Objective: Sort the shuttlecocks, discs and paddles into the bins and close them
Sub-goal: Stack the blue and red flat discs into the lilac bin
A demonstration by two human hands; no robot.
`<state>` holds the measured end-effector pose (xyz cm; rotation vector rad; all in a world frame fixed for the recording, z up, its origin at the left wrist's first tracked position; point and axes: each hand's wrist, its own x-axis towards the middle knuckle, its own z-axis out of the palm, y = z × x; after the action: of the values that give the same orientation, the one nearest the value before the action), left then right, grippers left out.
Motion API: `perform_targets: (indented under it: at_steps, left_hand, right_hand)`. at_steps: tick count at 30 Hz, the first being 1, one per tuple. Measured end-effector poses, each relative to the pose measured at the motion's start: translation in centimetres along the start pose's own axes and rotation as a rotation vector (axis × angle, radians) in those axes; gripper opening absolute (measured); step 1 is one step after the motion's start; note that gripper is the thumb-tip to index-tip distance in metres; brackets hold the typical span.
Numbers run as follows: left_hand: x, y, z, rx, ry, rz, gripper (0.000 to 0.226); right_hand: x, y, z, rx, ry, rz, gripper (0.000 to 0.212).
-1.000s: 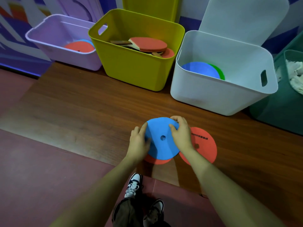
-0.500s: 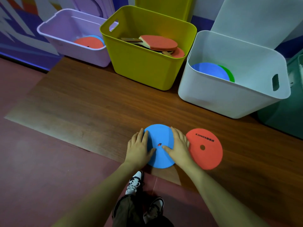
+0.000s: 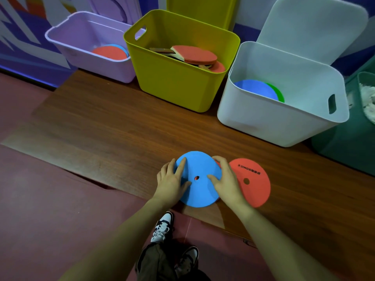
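Note:
A blue disc (image 3: 197, 179) lies on the wooden floor, over a red disc of which only a sliver (image 3: 218, 164) shows. My left hand (image 3: 172, 181) rests on its left side with the index finger straight on top. My right hand (image 3: 225, 179) holds its right edge, fingers curled over the far rim and thumb on top. A second red disc (image 3: 251, 183) lies flat just right of that hand. Red paddles (image 3: 194, 55) lie in the yellow bin (image 3: 178, 86). White shuttlecocks (image 3: 367, 98) fill the green bin (image 3: 345, 151).
A lilac bin (image 3: 89, 37) at the back left holds a red and a blue disc (image 3: 109, 53). The white bin (image 3: 274, 122) holds a blue and a green disc (image 3: 255, 89), and its lid (image 3: 312, 27) leans behind it. All bins stand open. My shoes (image 3: 162, 226) are below.
The blue disc went from held up in both hands to flat on the red disc. Since then my right fingers have curled over its far edge.

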<state>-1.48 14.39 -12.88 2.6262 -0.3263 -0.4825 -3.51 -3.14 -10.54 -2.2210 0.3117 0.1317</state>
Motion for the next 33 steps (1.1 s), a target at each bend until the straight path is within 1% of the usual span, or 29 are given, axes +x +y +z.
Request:
perform_targets:
  at_steps: [3,6,10,13,16,19,20,23,25,28,33]
  left_hand:
    - [0.1,0.8,-0.2,-0.059,0.011,0.065,0.075]
    - [0.5,2.4,-0.2,-0.098,0.002,0.122,0.079]
    - [1.9,5.3,0.5,-0.067,0.003,0.241,0.078]
    - [3.1,8.1,1.2,-0.085,-0.051,0.307,0.075]
    - [4.4,10.7,1.7,-0.133,-0.106,0.313,0.074]
    - [5.7,12.5,2.2,-0.181,-0.196,0.267,0.075]
    - [6.0,12.7,2.4,-0.156,-0.233,0.253,0.076]
    - [6.3,12.8,3.2,0.081,-0.269,0.269,0.073]
    - [6.1,12.6,3.7,0.155,-0.274,0.271,0.069]
    - [5.8,12.2,4.0,0.16,-0.259,0.301,0.064]
    - [5.4,11.7,3.8,0.104,-0.254,0.334,0.066]
  right_hand:
    - [-0.5,-0.2,-1.1,0.015,0.046,-0.025,0.052]
    - [-1.0,0.3,-2.5,-0.008,0.112,-0.008,0.052]
    - [-1.6,2.5,-4.8,-0.1,0.233,0.04,0.05]
    - [-1.9,4.3,-6.5,-0.128,0.335,0.146,0.049]
    - [-1.7,6.4,-7.8,-0.145,0.381,0.255,0.051]
    - [-1.7,8.1,-8.4,-0.181,0.363,0.352,0.05]
    - [-1.7,8.5,-8.4,-0.21,0.345,0.374,0.05]
    - [-1.7,9.3,-8.3,-0.259,0.273,0.374,0.052]
    - [-1.8,9.5,-7.9,-0.24,0.226,0.331,0.058]
    - [-1.9,9.4,-7.4,-0.213,0.229,0.316,0.066]
    - [-1.1,8.8,-7.6,-0.205,0.202,0.347,0.074]
